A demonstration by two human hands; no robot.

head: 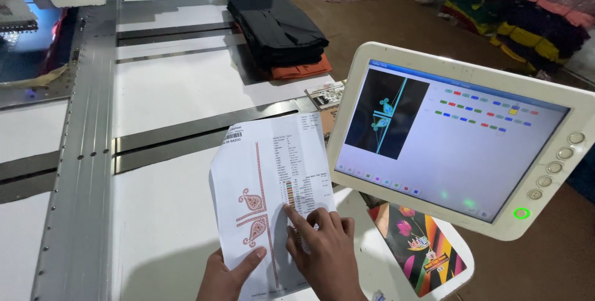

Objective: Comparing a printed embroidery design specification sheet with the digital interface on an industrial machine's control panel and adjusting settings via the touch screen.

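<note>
Fingers (297, 217) of the right hand (325, 254) press flat on the printed sheet (273, 202), the left hand (226, 276) pinching its near edge over the desk (161, 226); probably light, floppy, best held at the edge

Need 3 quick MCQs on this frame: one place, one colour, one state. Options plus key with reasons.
1. Where is the folded black fabric stack?
A. on the white machine table, beyond the sheet
B. on the screen
C. in the left hand

2. What colour is the paisley motif on the white printed paper sheet?
A. blue
B. red-orange
C. green

3. What is the right hand doing?
A. pressing the white touchscreen monitor
B. resting in a fist
C. pointing a forefinger at the sheet's list

Key: 1 A, the stack lies at the table's far end; 2 B, the motif prints red-orange; 3 C, the fingertip touches the list while the left hand holds the sheet from below.
</note>
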